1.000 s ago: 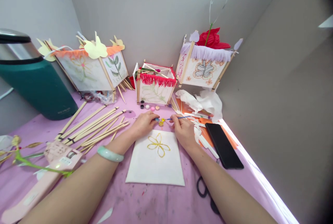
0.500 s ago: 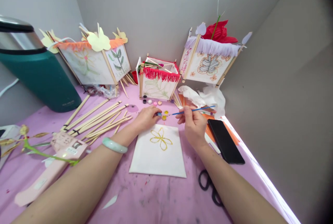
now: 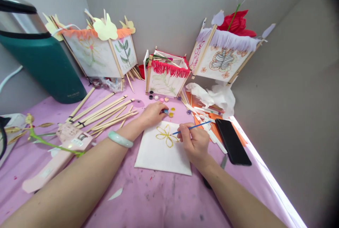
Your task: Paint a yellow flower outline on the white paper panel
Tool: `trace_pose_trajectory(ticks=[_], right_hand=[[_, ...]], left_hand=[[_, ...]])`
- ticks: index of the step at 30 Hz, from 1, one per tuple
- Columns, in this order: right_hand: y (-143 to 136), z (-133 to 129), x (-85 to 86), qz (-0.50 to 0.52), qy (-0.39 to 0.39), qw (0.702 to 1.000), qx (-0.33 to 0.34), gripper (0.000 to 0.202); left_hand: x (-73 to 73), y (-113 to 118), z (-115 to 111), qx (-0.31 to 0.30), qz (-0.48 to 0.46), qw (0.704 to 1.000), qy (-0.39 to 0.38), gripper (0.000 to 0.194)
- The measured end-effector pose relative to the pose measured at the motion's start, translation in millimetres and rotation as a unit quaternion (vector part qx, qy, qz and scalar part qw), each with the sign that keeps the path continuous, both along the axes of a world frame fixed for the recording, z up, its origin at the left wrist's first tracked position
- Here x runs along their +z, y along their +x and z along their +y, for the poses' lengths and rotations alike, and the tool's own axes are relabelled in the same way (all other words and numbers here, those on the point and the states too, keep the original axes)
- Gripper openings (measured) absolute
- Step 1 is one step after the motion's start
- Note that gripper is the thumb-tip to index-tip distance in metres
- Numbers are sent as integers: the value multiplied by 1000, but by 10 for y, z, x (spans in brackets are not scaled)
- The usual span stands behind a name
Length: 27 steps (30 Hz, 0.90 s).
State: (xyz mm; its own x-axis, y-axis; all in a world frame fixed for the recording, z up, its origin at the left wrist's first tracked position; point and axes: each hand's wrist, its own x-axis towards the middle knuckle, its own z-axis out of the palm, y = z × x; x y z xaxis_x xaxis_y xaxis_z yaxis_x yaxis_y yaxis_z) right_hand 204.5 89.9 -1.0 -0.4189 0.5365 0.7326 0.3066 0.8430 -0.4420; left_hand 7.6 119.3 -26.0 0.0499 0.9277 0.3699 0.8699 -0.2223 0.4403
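A white square panel (image 3: 161, 157) lies on the pink tablecloth with a yellow outlined flower on it. My right hand (image 3: 194, 143) is closed around a thin blue paintbrush (image 3: 199, 125), its tip at the flower's centre. At the panel's upper edge, my left hand (image 3: 154, 115) pinches a small blue paint pot (image 3: 165, 111). Two yellow paint pots (image 3: 171, 114) sit just right of those fingers. A pale green bangle (image 3: 120, 139) circles my left wrist.
Wooden sticks (image 3: 106, 115) and a pink glue gun (image 3: 50, 171) lie left, near a green bottle (image 3: 63, 72). Decorated lanterns (image 3: 162, 83) stand behind. A black phone (image 3: 233, 143), white tissue (image 3: 222, 97) and partly hidden scissors (image 3: 207, 183) are on the right.
My right hand has moved down and left with the brush, from beside the yellow pots to the flower's centre. The view has shifted slightly; my left hand stays at the blue pot.
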Motion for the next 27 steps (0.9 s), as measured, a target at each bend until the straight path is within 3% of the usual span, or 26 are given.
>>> trace_pose_trajectory(ticks=[27], right_hand=[[-15, 39, -121, -56, -1, 998, 32, 28]], left_hand=[[53, 21, -25, 3, 1, 1000, -13, 22]])
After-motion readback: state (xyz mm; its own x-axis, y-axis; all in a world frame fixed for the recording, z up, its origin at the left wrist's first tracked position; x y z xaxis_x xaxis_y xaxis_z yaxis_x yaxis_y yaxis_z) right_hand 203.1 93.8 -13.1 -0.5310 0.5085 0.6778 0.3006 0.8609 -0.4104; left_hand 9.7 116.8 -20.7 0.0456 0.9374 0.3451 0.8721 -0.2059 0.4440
